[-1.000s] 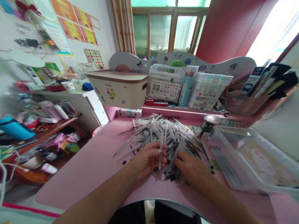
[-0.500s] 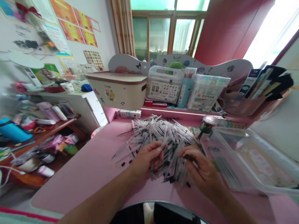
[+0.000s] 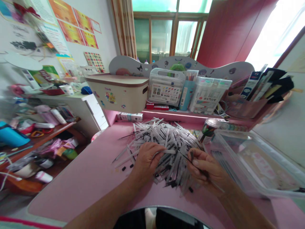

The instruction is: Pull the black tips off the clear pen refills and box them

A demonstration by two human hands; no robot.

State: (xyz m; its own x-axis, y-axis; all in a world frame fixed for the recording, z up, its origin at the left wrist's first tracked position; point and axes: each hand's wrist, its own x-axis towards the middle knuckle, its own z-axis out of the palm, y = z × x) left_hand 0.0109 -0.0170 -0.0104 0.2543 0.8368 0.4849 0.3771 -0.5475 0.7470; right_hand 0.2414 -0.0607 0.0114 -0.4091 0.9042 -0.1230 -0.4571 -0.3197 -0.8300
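Observation:
A heap of pen parts (image 3: 164,130), mostly clear barrels and dark refills, lies on the pink desk (image 3: 85,178). At its near left side my left hand (image 3: 147,162) is closed on a translucent pen barrel (image 3: 169,151), which points right. Facing it across the heap, my right hand (image 3: 205,167) pinches a thin dark pen refill (image 3: 184,156) whose tip points left toward the barrel. Tip and barrel are apart. A small dark piece (image 3: 192,155) shows by the right fingers; its kind is unclear. Small black caps (image 3: 124,168) lie left of my left hand.
On the right stands a clear plastic bin (image 3: 238,178), with several grey refills (image 3: 224,163) by its left wall. A can (image 3: 209,128) is behind it. The shelf at the back carries a beige lidded box (image 3: 119,95), marker cases (image 3: 166,89) and a pen holder (image 3: 245,106).
My left hand has turned so the barrel lies nearly level, pointing right. A dark refill now shows in my right hand, its tip toward the left hand.

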